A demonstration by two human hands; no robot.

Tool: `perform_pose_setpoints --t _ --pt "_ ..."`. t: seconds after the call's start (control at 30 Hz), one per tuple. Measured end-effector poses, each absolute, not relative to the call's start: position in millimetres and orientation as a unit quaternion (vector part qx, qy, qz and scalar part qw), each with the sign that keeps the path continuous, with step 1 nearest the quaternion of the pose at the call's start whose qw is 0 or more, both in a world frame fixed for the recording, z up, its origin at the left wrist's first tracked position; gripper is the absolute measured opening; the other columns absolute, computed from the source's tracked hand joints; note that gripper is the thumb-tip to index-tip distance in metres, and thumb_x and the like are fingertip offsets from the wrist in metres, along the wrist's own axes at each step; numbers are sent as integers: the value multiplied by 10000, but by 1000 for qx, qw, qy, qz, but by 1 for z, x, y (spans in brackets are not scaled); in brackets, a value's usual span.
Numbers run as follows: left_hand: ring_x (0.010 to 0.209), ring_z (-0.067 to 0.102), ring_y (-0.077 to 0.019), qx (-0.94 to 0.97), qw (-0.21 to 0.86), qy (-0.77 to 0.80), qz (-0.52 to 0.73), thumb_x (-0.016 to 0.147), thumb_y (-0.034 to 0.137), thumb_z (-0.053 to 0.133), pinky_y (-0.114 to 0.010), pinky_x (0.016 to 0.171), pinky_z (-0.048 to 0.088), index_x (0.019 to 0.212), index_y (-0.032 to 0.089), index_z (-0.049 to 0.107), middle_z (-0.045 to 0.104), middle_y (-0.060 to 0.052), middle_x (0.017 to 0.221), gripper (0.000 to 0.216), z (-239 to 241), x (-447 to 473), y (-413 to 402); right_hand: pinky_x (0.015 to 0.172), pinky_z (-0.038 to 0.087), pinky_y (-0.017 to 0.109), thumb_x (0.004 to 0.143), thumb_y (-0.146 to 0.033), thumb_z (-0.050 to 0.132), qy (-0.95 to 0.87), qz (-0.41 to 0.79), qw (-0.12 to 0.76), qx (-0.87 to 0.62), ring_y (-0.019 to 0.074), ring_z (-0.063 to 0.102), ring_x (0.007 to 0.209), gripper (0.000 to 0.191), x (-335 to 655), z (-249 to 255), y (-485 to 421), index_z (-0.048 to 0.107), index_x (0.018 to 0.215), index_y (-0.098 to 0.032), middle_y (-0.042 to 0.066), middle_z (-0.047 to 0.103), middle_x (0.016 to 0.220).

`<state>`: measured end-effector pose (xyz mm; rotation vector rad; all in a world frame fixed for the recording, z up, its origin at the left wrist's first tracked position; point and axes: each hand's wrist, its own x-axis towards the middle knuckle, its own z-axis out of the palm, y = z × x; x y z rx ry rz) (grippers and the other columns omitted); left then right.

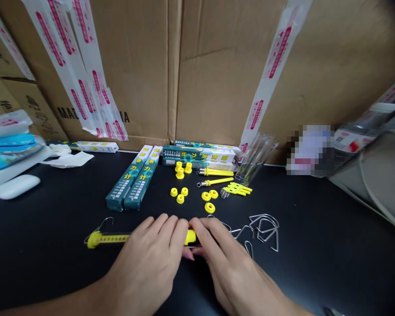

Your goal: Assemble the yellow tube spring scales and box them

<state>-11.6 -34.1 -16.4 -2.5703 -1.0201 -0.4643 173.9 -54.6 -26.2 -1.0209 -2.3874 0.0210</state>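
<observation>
A clear tubular spring scale (113,238) with a yellow scale strip lies level near the table's front, a yellow cap and wire hook at its left end. My left hand (154,254) is closed over its middle. At the yellow right end, the fingers of my right hand (220,250) are pinched, touching my left fingertips. A sliver of thin metal shows under that end; what else the right fingers hold is hidden. Just beyond my right hand lie bent wire hooks (266,228). Yellow ring caps (210,207), small yellow caps (180,199) and taller yellow plugs (180,173) sit farther back.
Green-and-white boxes (131,175) lie behind, with more stacked (199,153) against the cardboard (217,79). Yellow rods with springs (217,181), short yellow pieces (238,188) and clear tubes (256,158) are back right. A white mouse (16,187) and a tissue pack (11,151) sit left.
</observation>
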Motion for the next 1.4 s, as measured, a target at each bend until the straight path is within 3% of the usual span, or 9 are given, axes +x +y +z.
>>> perform_pose_setpoints --t 0.33,0.5,0.6,0.73,0.87,1.03,1.17,1.27,1.4 --pt "772 677 -260 -903 135 -367 -178 776 -6 394 -385 675 520 1016 147 617 723 -69 867 361 -17 -12 -36 862 625 371 786 103 339 -838 102 333 -420 259 614 1096 651 165 -48 -56 409 1397 -111 179 581 1166" --pt "678 641 -252 -906 123 -366 -172 830 24 450 -375 597 499 931 157 617 679 -47 776 236 -15 -10 -31 837 634 306 883 59 345 -831 142 335 -421 199 669 986 520 171 -38 -53 487 1331 -164 133 603 1135" --pt "722 666 -270 -901 158 -352 -200 949 168 484 -389 617 516 957 126 617 694 -78 810 140 -15 -8 -29 780 639 230 935 16 386 -817 170 345 -429 170 684 944 447 178 -28 -51 521 1310 -185 109 615 1106" --pt "757 700 -271 -900 139 -346 -225 886 421 679 -381 653 548 1045 94 619 716 -75 846 369 -13 -11 -28 799 614 180 943 22 417 -829 175 358 -393 158 656 1022 468 188 -21 -48 519 1341 -202 100 610 1157" --pt "751 725 -254 -892 107 -391 -198 715 240 860 -342 625 558 1186 98 588 737 -57 896 562 -5 -21 -23 830 578 163 935 3 513 -817 183 378 -396 136 661 998 447 199 -15 -39 567 1301 -248 50 636 1161" --pt "798 719 -212 -889 13 -426 -165 859 203 696 -295 698 549 1097 218 644 724 -8 914 245 3 -34 -14 822 553 224 916 -89 617 -789 219 376 -434 140 669 852 356 213 -6 -23 655 1222 -266 23 674 1052" --pt "758 698 -178 -884 -44 -431 -176 895 222 650 -254 678 516 996 240 657 714 20 878 104 2 -39 -10 704 577 245 906 -162 623 -716 351 386 -464 144 687 758 309 217 -1 -15 692 1182 -285 25 697 1023" --pt "736 691 -170 -881 -87 -434 -166 914 281 656 -248 647 498 954 237 653 704 32 848 60 3 -39 -7 772 586 245 887 -239 676 -613 499 418 -448 141 707 785 293 217 2 -12 687 1178 -268 19 727 974" --pt "636 679 -139 -881 -121 -421 -177 946 416 608 -218 542 466 982 244 650 702 58 778 181 5 -36 -6 812 590 255 836 -304 771 -522 580 466 -416 143 711 833 360 216 6 -11 672 1177 -247 17 723 998"
